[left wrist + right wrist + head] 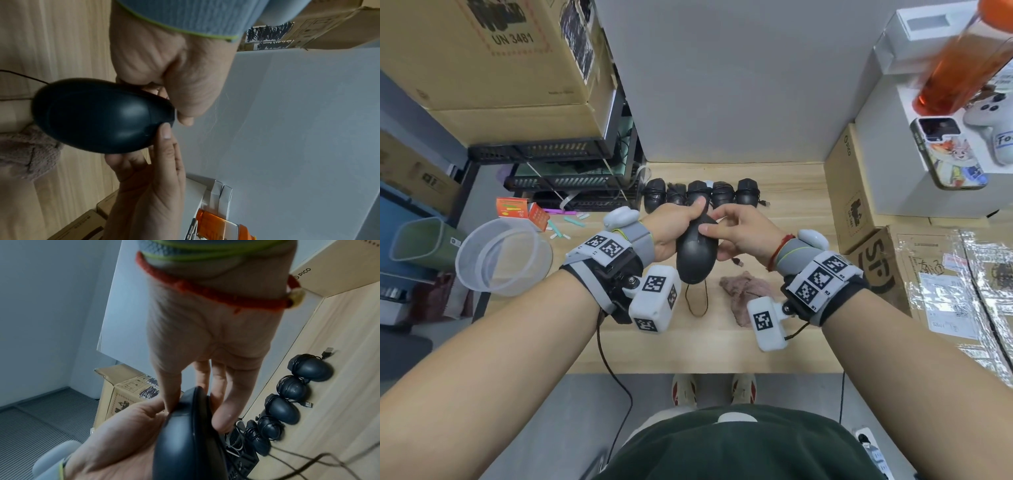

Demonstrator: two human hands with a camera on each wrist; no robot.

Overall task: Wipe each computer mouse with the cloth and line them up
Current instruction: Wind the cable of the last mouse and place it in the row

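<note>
Fingers (697,205) of the left hand (674,228) curl round the far end of a smooth black oval computer mouse (697,253), thumb on its top; the right hand (743,229) pinches the same end from the other side, thumb and fingertips (221,421) pressed to its edge. Both hands hold it in the air above the middle of the pale wooden table (784,335), its rounded back toward the person and its thin dark cable (697,301) hanging in a loop down to the wood. The shell looks matte, with a faint seam running along it and soft highlights in the left wrist view.

Just beside, to the right and nearer the person, a crumpled pinkish-brown fluffy cloth (748,291) lies flat on the table, touching neither hand. Behind the hands, a row of five black mice (702,193) with wound cables sits side by side along the table's far edge, close against a grey wall panel (722,85). Bare wood stretches between the row and the cloth, and along the near edge.

Left of the table stand a clear plastic tub (503,257) and stacked cardboard boxes (493,58) over black racks; on the right, brown cartons (859,192) butt against the table edge, with a white box carrying a phone in a cartoon case (948,154) and an orange bottle (962,65).
</note>
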